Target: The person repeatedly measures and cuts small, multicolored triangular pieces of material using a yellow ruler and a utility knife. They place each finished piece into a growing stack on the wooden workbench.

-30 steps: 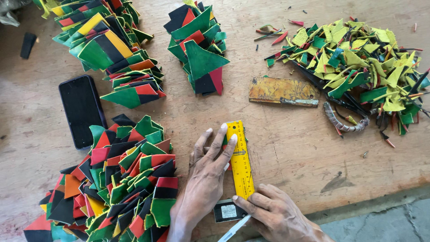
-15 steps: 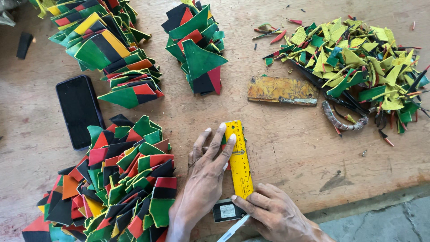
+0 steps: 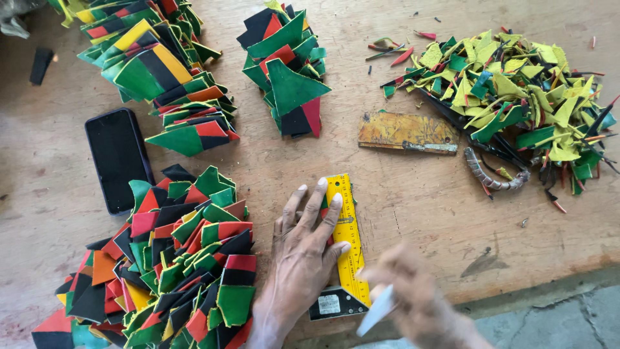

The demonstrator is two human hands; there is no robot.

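Head view: left hand [image 3: 302, 255] pressed flat, fingers spread wide, on a yellow metal try square [image 3: 347, 242], its ruled blade running from 12 to 6 o'clock, its dark stock at the near end by the desk [image 3: 420, 213] edge. Right hand [image 3: 420, 300] at 5 o'clock, blurred; closed around a pale flat blade-like tool [image 3: 376, 310], exact grip impossible to tell. Try square just right of centre on the worn, scuffed wooden desk.

Four heaps of cut leather-like pieces, mostly triangular:
- one at 7 o'clock [image 3: 174, 265], green, red, black and orange, touching the left wrist;
- one at 11 o'clock [image 3: 155, 71], striped green, black, yellow;
- one at 12 o'clock [image 3: 287, 71], green, red, black;
- one loose scrap heap at 2 o'clock [image 3: 516, 90], yellow-green slivers.

One black smartphone [image 3: 119, 158] at 9 o'clock, screen dark. One rusty flat metal bar [image 3: 407, 132] at 1 o'clock. One cord-wrapped curved handle [image 3: 491, 178] beside the scraps.
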